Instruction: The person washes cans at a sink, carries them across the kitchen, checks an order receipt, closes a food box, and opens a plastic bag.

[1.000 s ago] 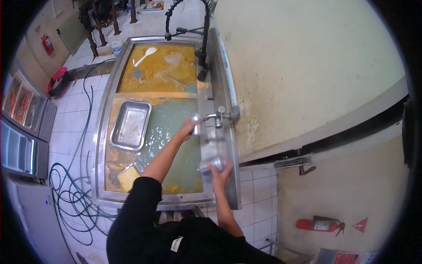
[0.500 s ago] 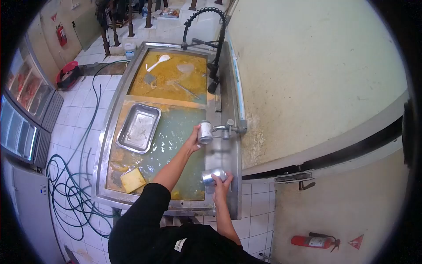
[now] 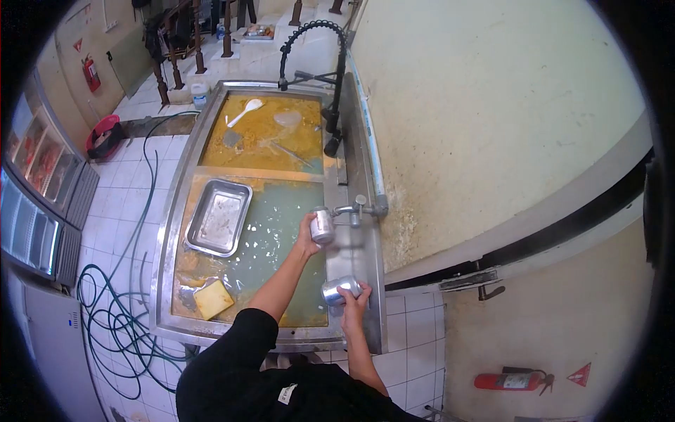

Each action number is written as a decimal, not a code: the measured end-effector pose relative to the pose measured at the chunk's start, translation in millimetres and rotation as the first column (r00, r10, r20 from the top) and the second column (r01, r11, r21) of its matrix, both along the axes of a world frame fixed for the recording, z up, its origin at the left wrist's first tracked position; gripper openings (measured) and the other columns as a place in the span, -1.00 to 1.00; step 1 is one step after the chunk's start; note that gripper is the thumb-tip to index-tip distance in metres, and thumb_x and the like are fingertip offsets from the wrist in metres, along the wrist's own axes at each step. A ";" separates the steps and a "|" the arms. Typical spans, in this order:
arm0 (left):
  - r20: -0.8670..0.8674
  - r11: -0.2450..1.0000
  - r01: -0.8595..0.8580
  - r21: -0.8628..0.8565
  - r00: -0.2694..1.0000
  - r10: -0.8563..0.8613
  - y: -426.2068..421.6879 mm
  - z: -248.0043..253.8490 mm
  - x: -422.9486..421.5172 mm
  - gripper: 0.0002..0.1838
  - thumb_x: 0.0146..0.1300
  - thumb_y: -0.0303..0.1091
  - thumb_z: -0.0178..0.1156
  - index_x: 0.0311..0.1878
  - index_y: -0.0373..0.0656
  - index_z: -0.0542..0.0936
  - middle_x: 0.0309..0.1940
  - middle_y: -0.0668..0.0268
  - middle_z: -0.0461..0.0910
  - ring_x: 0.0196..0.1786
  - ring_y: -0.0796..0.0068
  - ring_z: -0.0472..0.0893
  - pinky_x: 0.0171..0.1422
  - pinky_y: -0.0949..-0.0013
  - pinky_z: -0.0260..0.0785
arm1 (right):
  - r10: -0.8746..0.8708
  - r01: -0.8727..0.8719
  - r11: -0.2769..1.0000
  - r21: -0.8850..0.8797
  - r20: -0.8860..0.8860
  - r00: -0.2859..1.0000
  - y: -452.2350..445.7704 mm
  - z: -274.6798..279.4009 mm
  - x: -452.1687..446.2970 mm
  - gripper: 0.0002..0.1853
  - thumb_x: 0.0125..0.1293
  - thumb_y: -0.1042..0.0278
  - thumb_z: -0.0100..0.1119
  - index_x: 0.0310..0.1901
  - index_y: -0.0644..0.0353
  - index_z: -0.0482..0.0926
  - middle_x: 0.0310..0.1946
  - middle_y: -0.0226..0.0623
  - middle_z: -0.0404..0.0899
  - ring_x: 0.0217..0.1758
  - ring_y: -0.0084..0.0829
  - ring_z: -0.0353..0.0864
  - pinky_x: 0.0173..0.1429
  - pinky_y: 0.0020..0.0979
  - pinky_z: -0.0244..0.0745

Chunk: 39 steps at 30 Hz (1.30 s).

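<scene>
My left hand (image 3: 307,235) is wrapped round a metal can with a whitish label (image 3: 322,226), just beside the tap (image 3: 356,209) on the sink's right ledge. Nearer to me, my right hand (image 3: 354,301) grips a shiny metal can (image 3: 340,290), tilted on its side over the ledge. A steel tray (image 3: 219,216) lies at the left of the near basin, whose water is greenish. Close to the front left corner sits a yellow sponge (image 3: 214,300).
The far basin holds yellowish water with a white spoon (image 3: 244,112). A black spring hose faucet (image 3: 337,91) rises behind it. Green hose (image 3: 116,316) coils on the floor at left, near glass-door fridges (image 3: 42,190). A wall (image 3: 492,126) borders the sink's right side.
The can in my left hand has turned so its label shows, and it has moved slightly off the tap's spout. My right hand keeps its can, now seen more clearly. The view has shifted.
</scene>
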<state>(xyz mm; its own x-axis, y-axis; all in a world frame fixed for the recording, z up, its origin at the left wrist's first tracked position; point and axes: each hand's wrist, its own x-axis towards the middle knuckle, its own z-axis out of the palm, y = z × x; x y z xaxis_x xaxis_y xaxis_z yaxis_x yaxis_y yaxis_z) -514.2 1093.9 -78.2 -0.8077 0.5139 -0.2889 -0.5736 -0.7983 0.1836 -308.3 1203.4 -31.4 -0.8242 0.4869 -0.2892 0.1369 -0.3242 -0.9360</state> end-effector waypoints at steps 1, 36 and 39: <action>0.029 1.000 -0.030 0.004 0.999 0.030 -2.0 -3.1 -2.4 -0.57 0.09 0.03 0.10 -0.15 -0.13 0.47 -0.35 0.19 0.55 -0.34 0.25 0.58 -0.26 0.20 0.48 | 0.006 -0.006 1.000 -0.001 0.000 1.000 -0.3 1.2 0.8 -0.40 -0.07 0.50 0.30 0.00 0.03 0.18 -0.16 -0.32 0.34 -0.15 -0.45 0.37 -0.19 -0.45 0.32; -0.097 0.869 -0.044 -0.493 0.995 -0.005 -16.1 -3.2 -31.6 -0.80 0.09 -0.19 0.13 -0.27 -0.04 0.45 -0.55 0.37 0.43 -0.44 0.39 0.57 -0.34 0.25 0.50 | 0.015 0.018 0.881 -0.472 0.065 0.998 -10.1 -12.1 -38.8 -0.69 -0.11 0.32 0.27 -0.27 0.04 0.43 -0.41 -0.41 0.46 -0.36 -0.45 0.48 -0.33 -0.39 0.41; -0.112 0.932 -0.115 -0.345 0.990 0.080 -31.1 -18.6 -43.6 -0.78 0.06 -0.22 0.15 -0.24 -0.06 0.45 -0.53 0.37 0.47 -0.47 0.42 0.55 -0.38 0.30 0.47 | 0.095 -0.054 0.843 -0.535 0.049 0.994 0.4 -62.8 -74.8 -0.77 -0.09 0.31 0.25 -0.35 0.03 0.46 -0.47 -0.43 0.45 -0.41 -0.47 0.48 -0.41 -0.41 0.38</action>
<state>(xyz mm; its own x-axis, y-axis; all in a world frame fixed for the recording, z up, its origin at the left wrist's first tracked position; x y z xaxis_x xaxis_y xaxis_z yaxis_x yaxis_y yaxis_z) -557.9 1062.7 -96.7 -0.8810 0.3115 -0.3562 -0.4627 -0.7248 0.5105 -383.2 1203.8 -94.2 -0.8192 0.1789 -0.5449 0.2400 -0.7561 -0.6089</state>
